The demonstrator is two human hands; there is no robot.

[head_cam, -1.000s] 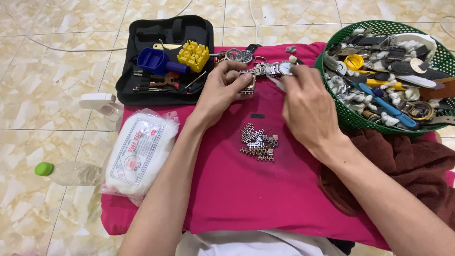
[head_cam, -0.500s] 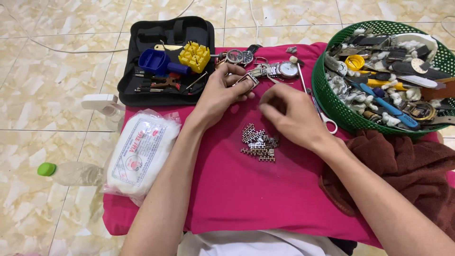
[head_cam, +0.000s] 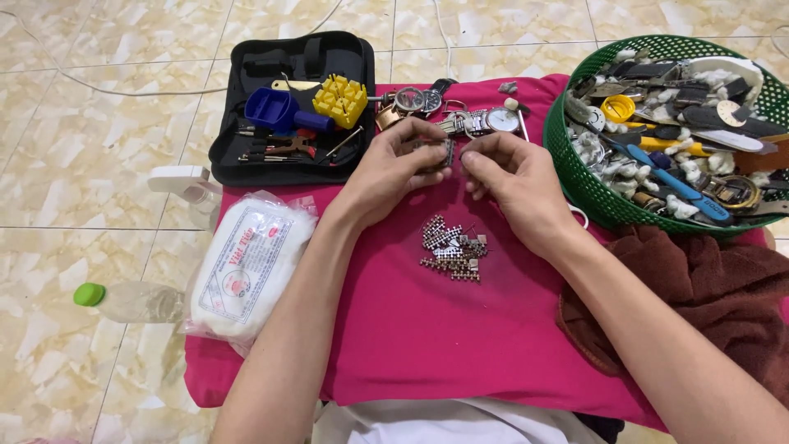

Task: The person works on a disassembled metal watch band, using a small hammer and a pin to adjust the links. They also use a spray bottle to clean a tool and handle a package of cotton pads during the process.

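Hands are meeting just past the pile of loose metal links [head_cam: 450,245] on the pink cushion [head_cam: 427,329]. Left hand [head_cam: 393,168] is pinching a short piece of metal watch band [head_cam: 445,151], right hand [head_cam: 511,182] is closing its fingertips on the other end. Looks like links are already coming off, judging by that pile. Watches [head_cam: 460,115] are lying beyond it, tool case [head_cam: 292,107] far left of it, green basket [head_cam: 657,123] right of it, still full.
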